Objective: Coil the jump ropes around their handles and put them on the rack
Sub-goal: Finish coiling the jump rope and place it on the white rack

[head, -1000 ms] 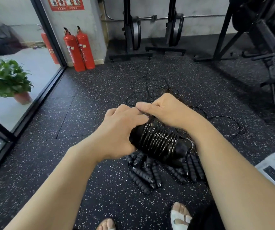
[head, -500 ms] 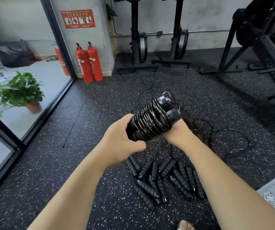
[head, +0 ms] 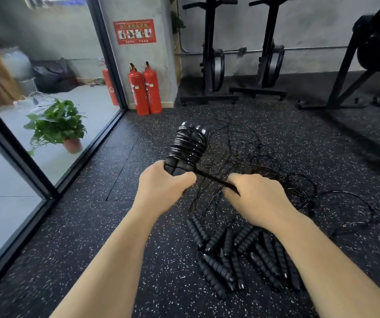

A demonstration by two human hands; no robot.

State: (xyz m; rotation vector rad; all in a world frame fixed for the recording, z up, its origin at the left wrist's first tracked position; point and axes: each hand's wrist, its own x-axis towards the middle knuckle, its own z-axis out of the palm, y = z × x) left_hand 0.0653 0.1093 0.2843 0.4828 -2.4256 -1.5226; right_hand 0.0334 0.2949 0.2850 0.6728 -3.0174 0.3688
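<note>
One left hand (head: 161,191) curls round the base of two near-upright handles (head: 177,167), one rope (head: 187,145) coiled around them. One right hand (head: 257,200) pinches the rope's taut tail (head: 212,179). Loose handles (head: 241,255) lie piled on the floor (head: 92,237) beneath it, too tangled to count.

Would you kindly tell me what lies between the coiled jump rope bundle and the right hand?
In the head view, a taut black strap runs from the coiled bundle to the right hand, which pinches its end.
</note>
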